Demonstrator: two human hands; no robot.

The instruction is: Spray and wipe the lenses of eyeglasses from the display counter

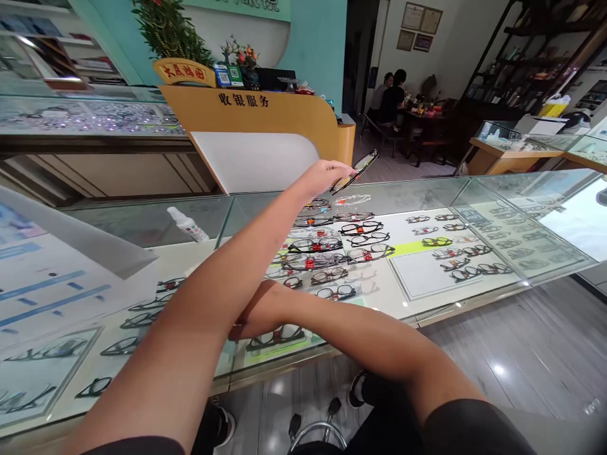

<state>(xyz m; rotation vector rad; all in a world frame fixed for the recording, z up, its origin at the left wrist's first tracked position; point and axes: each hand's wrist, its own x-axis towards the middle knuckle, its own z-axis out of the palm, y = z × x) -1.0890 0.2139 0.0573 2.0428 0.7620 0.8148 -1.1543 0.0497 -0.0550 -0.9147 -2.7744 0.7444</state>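
Observation:
My left hand (327, 175) reaches across to the far side of the glass display counter (422, 189). Its fingers are closed on a pair of eyeglasses (364, 165) with dark rims, raised above the glass and tilted. My right hand (258, 311) is low over the near part of the counter, crossed beneath my left forearm. That forearm covers most of its fingers, so whether it holds anything is hidden. Close to it lies a dark-framed pair of glasses (277, 338) on a green strip. Beyond are rows of spectacles (315, 245), many with red tags.
A white spray bottle (188, 225) stands at the counter's left, near a large printed panel (52, 272). An orange and white cashier desk (256, 148) rises behind. Two people (391, 95) sit at a table far back. A stool's metal ring (317, 426) is below me.

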